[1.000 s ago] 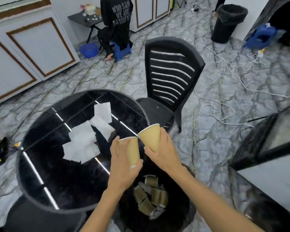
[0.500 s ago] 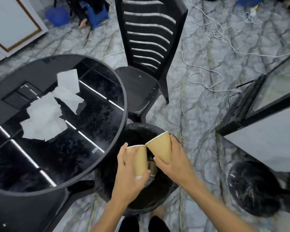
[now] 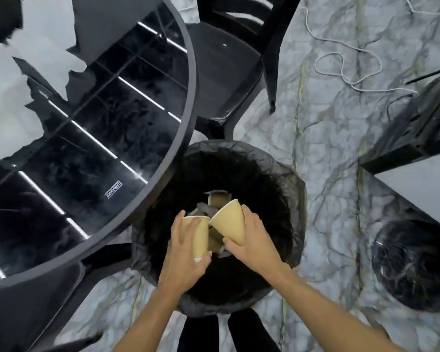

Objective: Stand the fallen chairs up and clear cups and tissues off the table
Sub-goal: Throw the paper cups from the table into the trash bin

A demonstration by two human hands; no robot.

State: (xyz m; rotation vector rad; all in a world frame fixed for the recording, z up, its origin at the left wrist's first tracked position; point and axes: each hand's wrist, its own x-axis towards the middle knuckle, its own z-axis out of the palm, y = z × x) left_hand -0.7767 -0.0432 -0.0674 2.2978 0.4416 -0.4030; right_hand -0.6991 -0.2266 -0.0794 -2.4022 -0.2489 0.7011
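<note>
Two tan paper cups are being held over the open mouth of a black-lined trash bin (image 3: 294, 199): the left cup (image 3: 200, 236) is being grasped by the left hand (image 3: 184, 252), the right cup (image 3: 229, 224) by the right hand (image 3: 254, 240). White tissues (image 3: 18, 80) are lying near the far edge of the round black table (image 3: 127, 158), beside an upright black chair (image 3: 229, 72).

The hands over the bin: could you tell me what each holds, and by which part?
Left hand grips a paper cup around its side wall; right hand grips another cup likewise.
</note>
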